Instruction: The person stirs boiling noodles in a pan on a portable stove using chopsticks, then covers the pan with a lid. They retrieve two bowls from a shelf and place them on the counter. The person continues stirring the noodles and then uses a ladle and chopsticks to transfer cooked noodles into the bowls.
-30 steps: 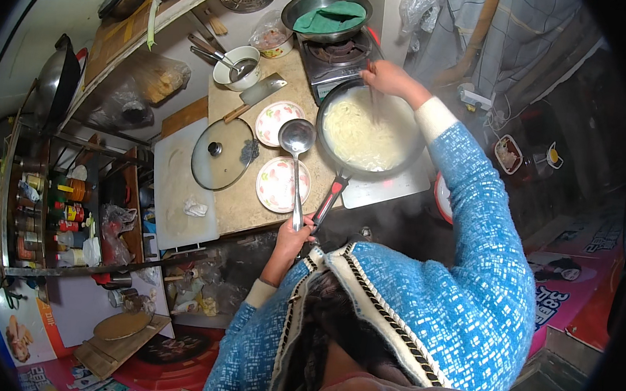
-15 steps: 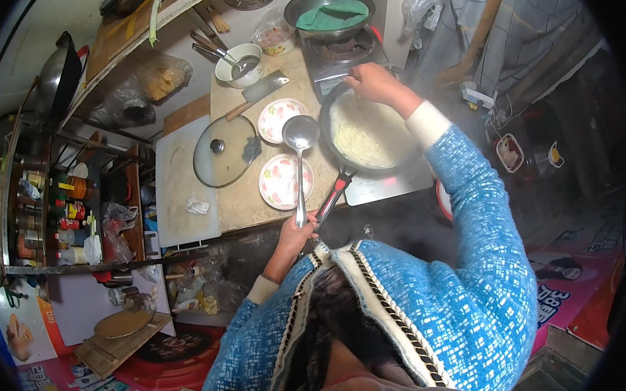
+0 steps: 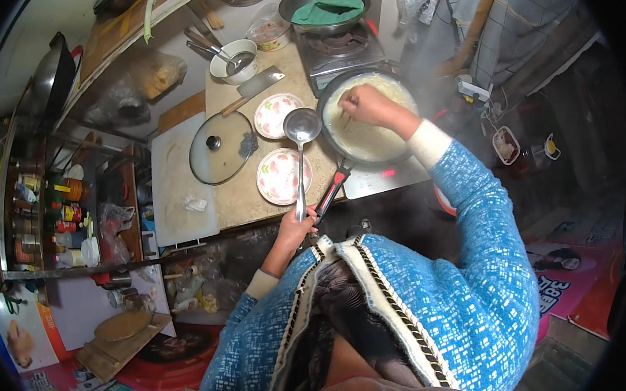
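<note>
My left hand is closed round the handle of a metal ladle, whose bowl points away from me above the bowls on the worktop. The red-and-black handle of a pan ends beside these fingers; whether they grip it as well I cannot tell. Over the left part of the pan, my right hand has its fingers pinched together and pointing down. What they hold is too small to make out. Pale, steaming food lies in the pan, partly hidden under the right hand.
Two flowered bowls and a glass lid lie left of the pan. Beyond are a cleaver, a white bowl with utensils, and a burner bearing a metal basin with green cloth. The pan stands on a white cooker.
My right hand has moved from the pan's far rim down and nearer over the food. The noodle-like strands at the pan's centre no longer show clearly. The left hand keeps hold of the ladle.
</note>
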A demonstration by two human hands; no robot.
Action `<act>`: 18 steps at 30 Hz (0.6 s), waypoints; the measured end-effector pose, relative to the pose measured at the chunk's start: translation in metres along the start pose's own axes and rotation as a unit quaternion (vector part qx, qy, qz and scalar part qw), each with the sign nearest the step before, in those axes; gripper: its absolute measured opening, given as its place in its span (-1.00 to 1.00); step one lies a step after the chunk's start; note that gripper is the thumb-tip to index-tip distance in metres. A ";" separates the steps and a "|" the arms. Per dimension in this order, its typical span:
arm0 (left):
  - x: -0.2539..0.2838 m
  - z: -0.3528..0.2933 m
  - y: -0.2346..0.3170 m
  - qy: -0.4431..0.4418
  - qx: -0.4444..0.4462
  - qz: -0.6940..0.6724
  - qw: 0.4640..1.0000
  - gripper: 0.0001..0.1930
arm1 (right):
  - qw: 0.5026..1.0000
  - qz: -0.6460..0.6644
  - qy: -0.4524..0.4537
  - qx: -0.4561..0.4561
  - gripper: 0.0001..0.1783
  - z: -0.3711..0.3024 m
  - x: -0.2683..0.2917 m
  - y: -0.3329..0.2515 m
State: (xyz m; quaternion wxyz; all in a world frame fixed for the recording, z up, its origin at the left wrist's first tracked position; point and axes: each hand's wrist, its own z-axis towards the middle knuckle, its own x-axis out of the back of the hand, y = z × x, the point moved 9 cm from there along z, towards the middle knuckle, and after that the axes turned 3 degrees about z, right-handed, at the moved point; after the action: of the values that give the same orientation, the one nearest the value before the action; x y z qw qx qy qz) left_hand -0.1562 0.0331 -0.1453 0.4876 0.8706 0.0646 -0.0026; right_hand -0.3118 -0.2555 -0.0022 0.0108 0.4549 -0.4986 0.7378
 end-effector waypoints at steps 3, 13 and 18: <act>-0.001 0.000 0.001 -0.004 0.000 0.008 1.000 -0.93 | 0.996 0.037 -0.072 -0.040 -0.77 -0.012 -0.029 0.016; -0.003 -0.001 0.009 0.002 0.000 -0.008 1.000 -0.91 | 0.998 0.022 -0.041 -0.052 -0.73 -0.048 0.002 0.016; -0.003 -0.001 0.010 -0.006 0.003 0.011 1.000 -0.91 | 0.997 -0.033 -0.043 -0.062 -0.74 -0.063 0.000 0.023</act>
State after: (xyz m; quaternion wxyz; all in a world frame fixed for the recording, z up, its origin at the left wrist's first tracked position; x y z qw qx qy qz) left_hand -0.1578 0.0286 -0.1358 0.4852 0.8728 0.0527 -0.0025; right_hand -0.3640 -0.2198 -0.0242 0.0416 0.5008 -0.5286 0.6842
